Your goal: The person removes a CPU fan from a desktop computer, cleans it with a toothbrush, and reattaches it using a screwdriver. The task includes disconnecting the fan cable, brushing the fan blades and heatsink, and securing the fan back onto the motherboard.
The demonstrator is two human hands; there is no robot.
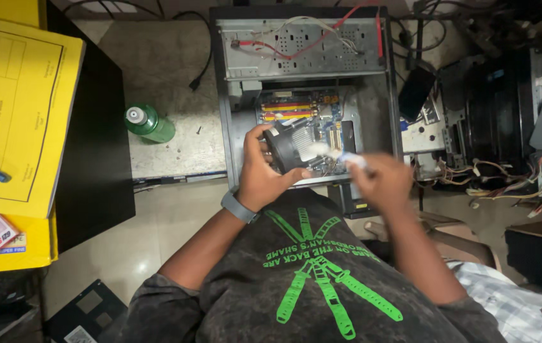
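Open computer case point(372, 121) lies flat on the floor, motherboard point(296, 114) exposed just beyond my grips. My left hand point(259, 171) has its grip clenched around the black cooler fan point(287, 149), which sits over the board at case centre. My right hand point(379, 181), just right of the fan, has its grip closed on a small brush point(331, 152), blurred, bristles touching the fan's side. Green bottle point(149, 124) stands well left of my left grip.

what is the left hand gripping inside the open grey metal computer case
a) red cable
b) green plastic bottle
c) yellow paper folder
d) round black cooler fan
d: the left hand wraps round the black cooler fan over the board in the open grey metal computer case.
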